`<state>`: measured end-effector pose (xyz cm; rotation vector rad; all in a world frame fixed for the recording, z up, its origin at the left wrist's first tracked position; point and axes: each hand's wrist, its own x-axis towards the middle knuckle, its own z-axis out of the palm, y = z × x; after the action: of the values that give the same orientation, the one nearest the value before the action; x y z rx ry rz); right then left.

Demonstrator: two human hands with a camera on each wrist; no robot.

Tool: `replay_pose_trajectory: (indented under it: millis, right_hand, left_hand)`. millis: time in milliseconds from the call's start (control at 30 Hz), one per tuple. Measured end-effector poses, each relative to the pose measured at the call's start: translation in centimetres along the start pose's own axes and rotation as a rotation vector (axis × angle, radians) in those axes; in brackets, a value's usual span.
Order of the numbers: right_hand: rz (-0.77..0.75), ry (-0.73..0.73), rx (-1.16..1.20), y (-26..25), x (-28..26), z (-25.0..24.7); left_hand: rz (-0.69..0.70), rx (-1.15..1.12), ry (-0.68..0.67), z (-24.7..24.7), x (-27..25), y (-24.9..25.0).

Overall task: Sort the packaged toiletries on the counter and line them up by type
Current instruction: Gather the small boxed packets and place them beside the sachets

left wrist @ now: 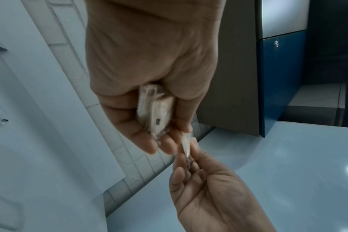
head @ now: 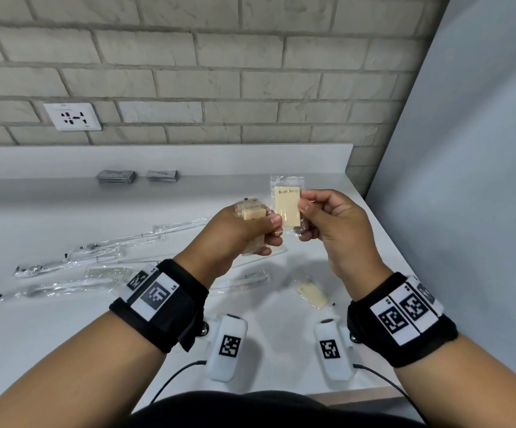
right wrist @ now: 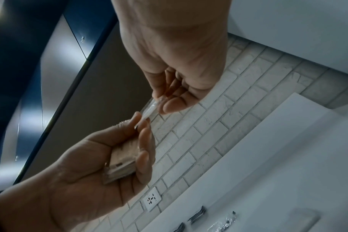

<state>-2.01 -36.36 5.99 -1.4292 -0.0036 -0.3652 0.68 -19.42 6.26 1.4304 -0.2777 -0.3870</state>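
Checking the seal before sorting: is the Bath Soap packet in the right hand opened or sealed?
Looks sealed: the Bath Soap packet has its bar inside an untorn clear wrapper, pinched by the right hand.

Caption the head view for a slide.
Right hand passes a wrapped bath soap to the soap stack in the left hand.

Two sachet stacks (head: 116, 176) sat side by side at the counter's (head: 50, 329) back edge, below the wall socket (head: 72, 116). Long wrapped packets (head: 96, 251) lay left of the raised hands, one soap packet (head: 311, 294) beneath them.
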Motion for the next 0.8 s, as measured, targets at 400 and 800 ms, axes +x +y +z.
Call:
replay_pose_trajectory:
  millis: [400,800]
  right_hand:
    - [0.407,-0.394,-1.078,5.1,2.2,-6.2]
    - [0.236,-0.343,-0.384,-0.1,0.5,-0.3]
  left_hand:
    - [-0.226,-0.358,-0.006,-1.8,-0.7,-2.3]
    - [-0.063,-0.234,0.202,-1.2,-1.6,-2.4]
